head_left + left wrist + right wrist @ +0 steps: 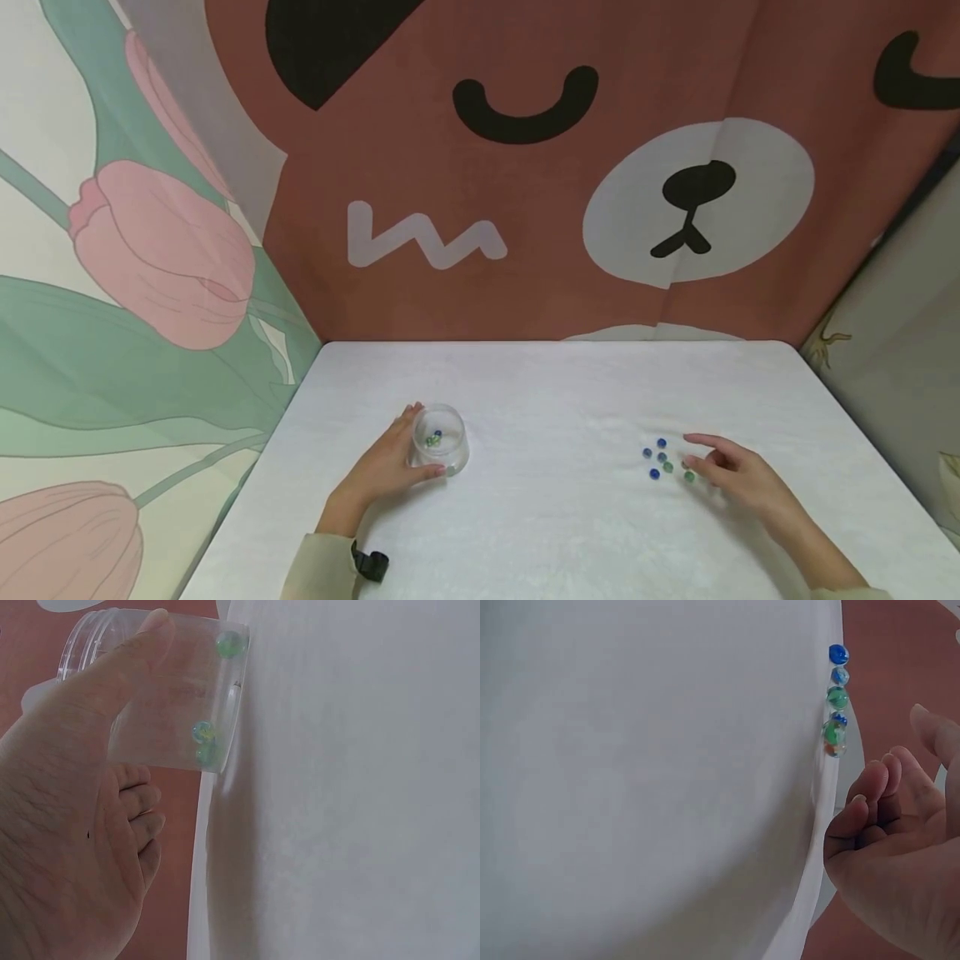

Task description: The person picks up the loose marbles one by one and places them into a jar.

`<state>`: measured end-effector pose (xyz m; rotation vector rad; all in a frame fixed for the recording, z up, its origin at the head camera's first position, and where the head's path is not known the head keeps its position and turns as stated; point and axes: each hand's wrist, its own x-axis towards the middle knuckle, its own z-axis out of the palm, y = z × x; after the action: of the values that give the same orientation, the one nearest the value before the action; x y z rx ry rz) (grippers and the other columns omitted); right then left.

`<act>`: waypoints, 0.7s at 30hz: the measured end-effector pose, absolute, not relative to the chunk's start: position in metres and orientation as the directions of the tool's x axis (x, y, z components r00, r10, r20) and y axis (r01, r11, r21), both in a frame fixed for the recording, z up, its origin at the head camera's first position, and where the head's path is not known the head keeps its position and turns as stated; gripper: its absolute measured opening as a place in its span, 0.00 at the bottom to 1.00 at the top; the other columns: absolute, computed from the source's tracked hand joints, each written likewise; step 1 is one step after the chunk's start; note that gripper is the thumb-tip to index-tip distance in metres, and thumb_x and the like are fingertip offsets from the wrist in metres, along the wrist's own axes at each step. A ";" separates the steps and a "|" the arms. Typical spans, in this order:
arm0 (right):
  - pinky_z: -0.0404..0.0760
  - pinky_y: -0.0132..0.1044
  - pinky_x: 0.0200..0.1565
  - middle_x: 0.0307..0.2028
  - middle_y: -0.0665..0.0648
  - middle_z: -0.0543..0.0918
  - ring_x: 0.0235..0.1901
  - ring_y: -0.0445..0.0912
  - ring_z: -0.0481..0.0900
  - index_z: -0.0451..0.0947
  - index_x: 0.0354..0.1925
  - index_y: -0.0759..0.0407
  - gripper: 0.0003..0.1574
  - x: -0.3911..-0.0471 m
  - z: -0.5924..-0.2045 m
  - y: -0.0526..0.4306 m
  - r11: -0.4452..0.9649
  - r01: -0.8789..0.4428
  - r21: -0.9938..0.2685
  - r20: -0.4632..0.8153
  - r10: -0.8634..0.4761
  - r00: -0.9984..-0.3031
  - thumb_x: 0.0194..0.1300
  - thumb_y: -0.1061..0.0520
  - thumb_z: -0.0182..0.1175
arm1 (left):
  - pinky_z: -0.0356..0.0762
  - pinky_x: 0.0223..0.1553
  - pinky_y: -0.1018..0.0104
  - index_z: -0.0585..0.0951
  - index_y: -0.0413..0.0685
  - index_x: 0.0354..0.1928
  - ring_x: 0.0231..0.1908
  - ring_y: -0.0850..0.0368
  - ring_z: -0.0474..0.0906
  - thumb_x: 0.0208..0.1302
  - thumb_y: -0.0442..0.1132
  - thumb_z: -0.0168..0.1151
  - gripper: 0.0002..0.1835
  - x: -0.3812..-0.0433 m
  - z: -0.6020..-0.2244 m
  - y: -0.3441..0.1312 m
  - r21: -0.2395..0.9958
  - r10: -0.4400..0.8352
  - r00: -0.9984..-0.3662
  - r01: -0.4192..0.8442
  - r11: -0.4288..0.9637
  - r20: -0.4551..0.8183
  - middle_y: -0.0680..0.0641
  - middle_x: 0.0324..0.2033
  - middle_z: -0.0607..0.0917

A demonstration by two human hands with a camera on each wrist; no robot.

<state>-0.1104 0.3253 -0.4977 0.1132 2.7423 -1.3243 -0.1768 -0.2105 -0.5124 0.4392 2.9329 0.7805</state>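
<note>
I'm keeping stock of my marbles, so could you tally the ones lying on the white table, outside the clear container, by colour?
Blue marbles: 4
Green marbles: 2
Partly hidden marble by the right hand, colour unclear: 1
Total visible: 7

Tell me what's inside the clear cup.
Inside the clear cup, green marbles and a blue marble show near the bottom. The left hand covers part of the cup's side, and anything behind it is hidden.

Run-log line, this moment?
left hand: grips clear jar, marbles inside | right hand: by loose marbles, nothing visibly held | loose marbles: blue, green, on table
</note>
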 end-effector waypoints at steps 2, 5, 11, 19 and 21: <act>0.69 0.32 0.30 0.32 0.53 0.77 0.29 0.40 0.71 0.73 0.68 0.61 0.37 -0.109 -0.498 0.328 0.651 0.104 -0.752 -0.119 0.021 -0.993 0.70 0.42 0.64 | 0.53 0.76 0.43 0.51 0.47 0.81 0.79 0.46 0.48 0.51 0.72 0.71 0.64 -0.177 -0.512 -0.210 0.496 0.291 -0.957 0.253 0.831 0.000 0.45 0.80 0.53; 0.68 0.32 0.29 0.32 0.52 0.75 0.29 0.40 0.69 0.75 0.66 0.60 0.35 -0.107 -0.499 0.332 0.679 0.087 -0.729 -0.115 0.004 -0.993 0.70 0.42 0.64 | 0.53 0.76 0.43 0.51 0.47 0.81 0.79 0.46 0.48 0.51 0.71 0.71 0.64 -0.177 -0.510 -0.210 0.495 0.289 -0.957 0.248 0.833 -0.006 0.45 0.80 0.52; 0.69 0.33 0.28 0.31 0.53 0.75 0.29 0.41 0.69 0.75 0.66 0.61 0.36 -0.105 -0.500 0.337 0.697 0.111 -0.709 -0.176 -0.022 -0.984 0.70 0.41 0.63 | 0.54 0.76 0.43 0.50 0.49 0.81 0.79 0.47 0.47 0.51 0.71 0.71 0.65 -0.177 -0.510 -0.208 0.491 0.282 -0.959 0.239 0.838 -0.015 0.46 0.80 0.52; 0.68 0.34 0.28 0.32 0.53 0.74 0.31 0.45 0.70 0.74 0.67 0.60 0.39 -0.109 -0.502 0.336 0.707 0.171 -0.686 -0.247 -0.006 -0.969 0.68 0.38 0.64 | 0.54 0.76 0.44 0.51 0.48 0.81 0.79 0.46 0.48 0.50 0.72 0.71 0.65 -0.178 -0.513 -0.209 0.493 0.284 -0.959 0.244 0.835 -0.007 0.46 0.80 0.53; 0.68 0.34 0.28 0.32 0.53 0.75 0.31 0.45 0.70 0.75 0.66 0.60 0.38 -0.110 -0.503 0.337 0.710 0.173 -0.683 -0.250 -0.005 -0.968 0.68 0.38 0.64 | 0.54 0.76 0.43 0.51 0.47 0.81 0.79 0.46 0.48 0.50 0.71 0.71 0.65 -0.178 -0.513 -0.209 0.498 0.289 -0.957 0.249 0.830 -0.002 0.45 0.80 0.53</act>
<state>-0.1105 0.3365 -0.5025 0.1333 2.6837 -1.1060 -0.1776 -0.2095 -0.5125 0.4315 2.9312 0.7822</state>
